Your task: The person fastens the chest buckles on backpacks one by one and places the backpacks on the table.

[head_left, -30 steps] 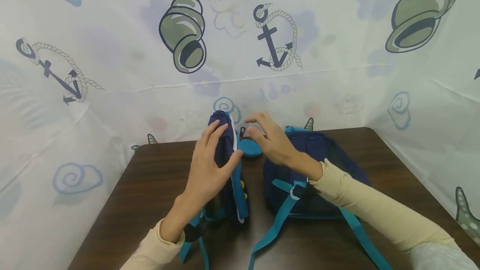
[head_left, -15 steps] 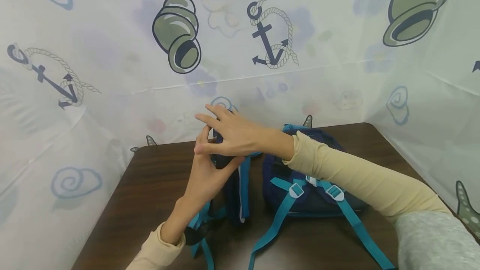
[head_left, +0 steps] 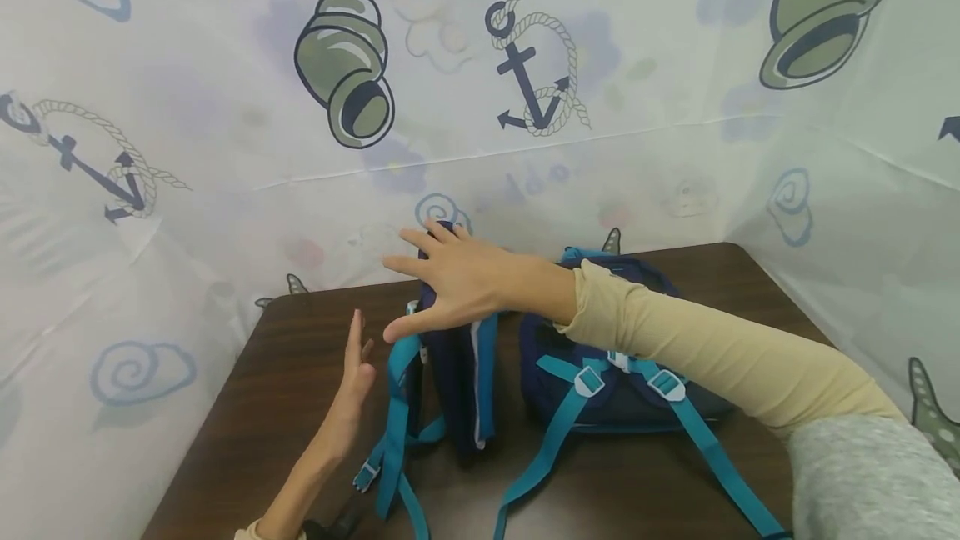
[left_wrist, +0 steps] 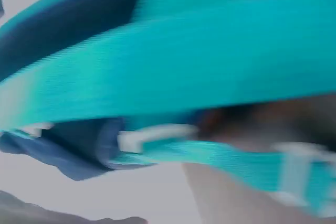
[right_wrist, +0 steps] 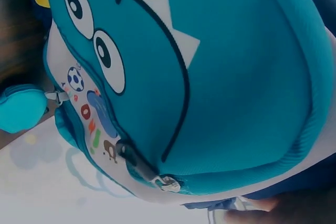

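A small navy and turquoise backpack (head_left: 450,386) stands on edge at the table's middle. The right wrist view shows its turquoise front (right_wrist: 241,87) with printed cartoon eyes and white teeth, and a zipper pull (right_wrist: 139,162). My right hand (head_left: 468,277) spreads its fingers across the upper part of this backpack; whether the palm touches it I cannot tell. Left of the bag, my left hand (head_left: 341,407) is held upright with straight fingers, apart from the turquoise straps (head_left: 397,423). A broad strap (left_wrist: 173,66), blurred, fills much of the left wrist view.
A second navy backpack (head_left: 551,390) lies at the right, its turquoise straps (head_left: 555,452) trailing toward the table's front. A small round turquoise pouch (right_wrist: 23,109) hangs by the first bag. Behind the brown table (head_left: 285,373) is a white printed curtain (head_left: 225,215).
My right hand has moved left from between the bags, over the upright backpack. My left hand has let go of that bag and moved down and left; its straps show more.
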`<state>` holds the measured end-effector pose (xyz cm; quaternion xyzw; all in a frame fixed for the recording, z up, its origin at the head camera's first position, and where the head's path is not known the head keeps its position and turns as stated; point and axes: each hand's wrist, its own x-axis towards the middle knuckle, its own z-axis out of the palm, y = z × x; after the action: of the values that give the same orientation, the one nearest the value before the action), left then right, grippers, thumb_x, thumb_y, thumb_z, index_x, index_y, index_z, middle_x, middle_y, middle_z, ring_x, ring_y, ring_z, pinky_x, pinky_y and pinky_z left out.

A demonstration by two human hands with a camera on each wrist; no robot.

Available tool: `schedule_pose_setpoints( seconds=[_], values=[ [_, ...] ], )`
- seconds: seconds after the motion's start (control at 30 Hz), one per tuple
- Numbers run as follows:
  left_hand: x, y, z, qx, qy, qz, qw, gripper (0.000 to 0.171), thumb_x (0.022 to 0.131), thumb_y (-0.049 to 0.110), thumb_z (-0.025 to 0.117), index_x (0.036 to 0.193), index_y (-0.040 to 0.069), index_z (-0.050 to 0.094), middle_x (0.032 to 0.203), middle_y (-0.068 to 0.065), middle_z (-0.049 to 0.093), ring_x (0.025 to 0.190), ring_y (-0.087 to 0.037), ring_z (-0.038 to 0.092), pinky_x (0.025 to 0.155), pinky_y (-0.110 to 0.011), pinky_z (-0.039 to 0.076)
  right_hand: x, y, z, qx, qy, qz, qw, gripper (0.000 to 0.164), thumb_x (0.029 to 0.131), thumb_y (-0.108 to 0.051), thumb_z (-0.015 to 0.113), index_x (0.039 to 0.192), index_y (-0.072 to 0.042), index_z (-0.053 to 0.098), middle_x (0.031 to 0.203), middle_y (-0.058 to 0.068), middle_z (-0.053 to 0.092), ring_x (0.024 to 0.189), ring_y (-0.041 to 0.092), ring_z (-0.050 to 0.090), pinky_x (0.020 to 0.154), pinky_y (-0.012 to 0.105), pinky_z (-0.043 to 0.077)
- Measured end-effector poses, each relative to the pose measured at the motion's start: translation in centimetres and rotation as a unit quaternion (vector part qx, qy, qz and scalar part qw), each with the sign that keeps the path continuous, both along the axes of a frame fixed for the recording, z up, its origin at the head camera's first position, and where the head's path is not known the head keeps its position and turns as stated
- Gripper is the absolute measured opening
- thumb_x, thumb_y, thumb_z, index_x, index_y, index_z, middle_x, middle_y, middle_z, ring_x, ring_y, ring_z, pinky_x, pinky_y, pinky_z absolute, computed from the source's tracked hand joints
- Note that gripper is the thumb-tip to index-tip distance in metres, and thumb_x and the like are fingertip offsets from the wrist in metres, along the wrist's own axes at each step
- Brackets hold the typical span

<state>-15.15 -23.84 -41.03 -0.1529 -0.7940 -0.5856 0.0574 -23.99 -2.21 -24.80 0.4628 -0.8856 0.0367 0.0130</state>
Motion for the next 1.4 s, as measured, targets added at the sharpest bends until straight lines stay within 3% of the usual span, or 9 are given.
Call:
schedule_pose_setpoints(
  seconds=[0.17, 0.37, 0.53, 0.7, 0.93, 1.03, 1.13, 1.27, 1.4],
  values=[
    [-0.1, -0.1, -3.8, -0.055, -0.070, -0.068, 0.9937, 0.094, 0.094, 0.070, 0.044, 0.155, 0.041, -0.022, 0.164, -0.010, -0.028, 0.148, -0.053, -0.019, 0.100, -0.087, 0.000, -0.1, 0.5, 0.2, 0.021, 0.061, 0.005, 0.998, 0.093, 0.083, -0.082, 0.047, 0.159, -0.034, 0.024, 0.169, 0.003, 0.012, 0.156, 0.033, 0.002, 0.125, 0.055, 0.004],
    [-0.4, 2.9, -5.8, -0.061, -0.071, -0.109, 0.9896, 0.124, 0.081, 0.047, 0.081, 0.155, 0.042, -0.019, 0.165, -0.001, -0.027, 0.151, -0.045, -0.017, 0.106, -0.083, 0.003, -0.1, 0.8, 0.5, 0.024, 0.066, 0.015, 0.997, 0.093, 0.084, -0.082, 0.046, 0.159, -0.032, 0.024, 0.169, 0.004, 0.012, 0.157, 0.031, 0.001, 0.126, 0.052, 0.003],
    [-0.2, 5.3, -6.3, -0.066, -0.057, -0.069, 0.9937, 0.135, 0.075, 0.031, 0.089, 0.156, 0.038, -0.019, 0.164, 0.001, -0.026, 0.153, -0.042, -0.011, 0.109, -0.079, 0.013, -0.1, 1.1, 0.4, 0.031, 0.067, 0.010, 0.997, 0.093, 0.084, -0.083, 0.046, 0.160, -0.034, 0.021, 0.169, 0.003, 0.010, 0.157, 0.031, 0.001, 0.125, 0.053, 0.007],
    [-0.4, 6.6, -6.5, -0.081, -0.041, -0.010, 0.9958, 0.133, 0.074, 0.033, 0.090, 0.157, 0.036, -0.013, 0.166, 0.003, -0.019, 0.155, -0.034, -0.007, 0.113, -0.076, 0.012, -0.3, 1.7, 0.1, 0.033, 0.037, 0.002, 0.999, 0.092, 0.085, -0.081, 0.047, 0.160, -0.034, 0.019, 0.170, 0.005, 0.008, 0.157, 0.031, 0.000, 0.125, 0.054, 0.008],
    [-1.1, 7.4, -6.4, -0.089, -0.018, 0.008, 0.9958, 0.116, 0.076, 0.040, 0.087, 0.157, 0.044, 0.004, 0.165, 0.002, 0.006, 0.146, -0.030, 0.024, 0.109, -0.067, 0.032, -0.9, 3.4, -0.3, 0.040, 0.015, 0.003, 0.999, 0.089, 0.087, -0.076, 0.049, 0.159, -0.031, 0.024, 0.169, 0.007, 0.010, 0.156, 0.033, 0.002, 0.122, 0.058, 0.019],
    [-0.9, 7.6, -6.3, -0.101, -0.013, 0.022, 0.9946, 0.109, 0.078, 0.043, 0.084, 0.156, 0.046, 0.009, 0.165, -0.001, 0.007, 0.145, -0.032, 0.025, 0.108, -0.067, 0.033, -1.1, 4.1, -0.5, 0.040, 0.010, 0.006, 0.999, 0.090, 0.086, -0.078, 0.048, 0.159, -0.030, 0.026, 0.169, 0.007, 0.011, 0.156, 0.033, 0.003, 0.120, 0.059, 0.023],
    [-0.7, 7.6, -6.2, -0.106, -0.016, 0.031, 0.9937, 0.103, 0.082, 0.044, 0.081, 0.156, 0.047, 0.009, 0.166, 0.000, 0.005, 0.147, -0.035, 0.024, 0.109, -0.069, 0.032, -1.3, 4.7, -0.9, 0.034, 0.003, 0.013, 0.999, 0.102, 0.078, -0.093, 0.032, 0.158, -0.030, 0.027, 0.169, 0.009, 0.012, 0.156, 0.034, 0.004, 0.120, 0.060, 0.023],
    [-0.6, 7.5, -5.9, -0.105, -0.024, 0.032, 0.9936, 0.099, 0.087, 0.044, 0.076, 0.157, 0.048, 0.005, 0.167, 0.001, 0.003, 0.148, -0.037, 0.025, 0.110, -0.069, 0.031, -1.5, 5.8, -1.5, 0.028, -0.009, 0.013, 0.999, 0.130, 0.055, -0.104, 0.004, 0.158, -0.030, 0.029, 0.168, 0.011, 0.013, 0.156, 0.036, 0.004, 0.120, 0.062, 0.019],
    [-0.8, 7.3, -5.8, -0.111, -0.019, 0.026, 0.9933, 0.094, 0.090, 0.045, 0.072, 0.157, 0.047, 0.006, 0.168, 0.003, 0.001, 0.150, -0.038, 0.023, 0.110, -0.071, 0.029, -1.5, 6.5, -2.0, 0.022, -0.023, 0.006, 0.999, 0.131, 0.053, -0.105, 0.004, 0.157, -0.031, 0.030, 0.168, 0.010, 0.015, 0.156, 0.037, 0.005, 0.119, 0.065, 0.017]
  ],
)
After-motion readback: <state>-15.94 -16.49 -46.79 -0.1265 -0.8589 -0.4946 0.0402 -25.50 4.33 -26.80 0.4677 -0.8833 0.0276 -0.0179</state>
